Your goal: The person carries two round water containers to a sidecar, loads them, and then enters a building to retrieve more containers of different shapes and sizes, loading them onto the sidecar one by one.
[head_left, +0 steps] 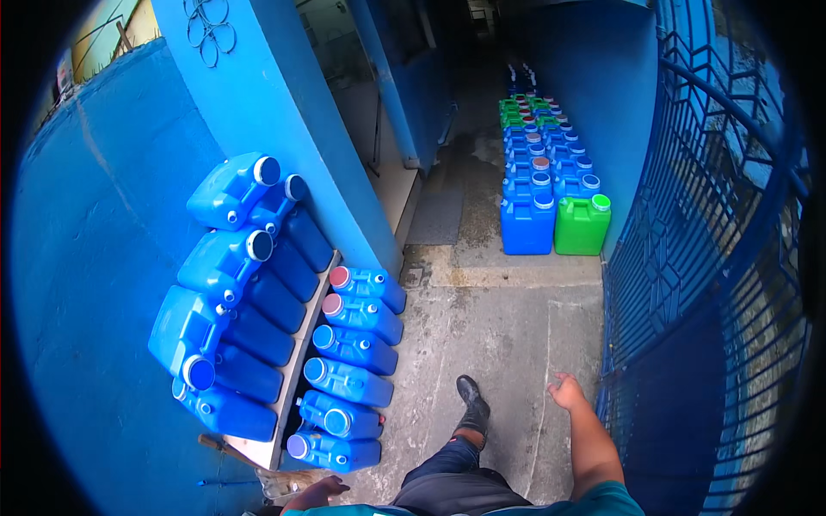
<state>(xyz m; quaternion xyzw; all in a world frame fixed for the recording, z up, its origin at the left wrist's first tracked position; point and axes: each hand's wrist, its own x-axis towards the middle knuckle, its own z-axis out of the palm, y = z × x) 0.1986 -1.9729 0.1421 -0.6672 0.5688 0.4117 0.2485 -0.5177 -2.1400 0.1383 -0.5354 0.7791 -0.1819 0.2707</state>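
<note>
My right hand [565, 391] hangs out in front of me over the concrete, its fingers loosely apart and nothing in them. It is nearest to the blue metal gate on the right. At the lower edge my left hand [323, 492] shows only in part, fingers loosely stretched and holding nothing that I can see. Just beyond it stands the closest blue jerrycan [344, 453], with a purple-blue cap, at the near end of a row of several blue jerrycans. The hand looks apart from it.
More blue jerrycans [249, 370] are stacked on a low ledge [301, 361] by the left wall. A double row of blue jerrycans [527, 228], with a green jerrycan [581, 228] in front, lines the passage beyond a low step [516, 275]. The barred gate [680, 301] stands right.
</note>
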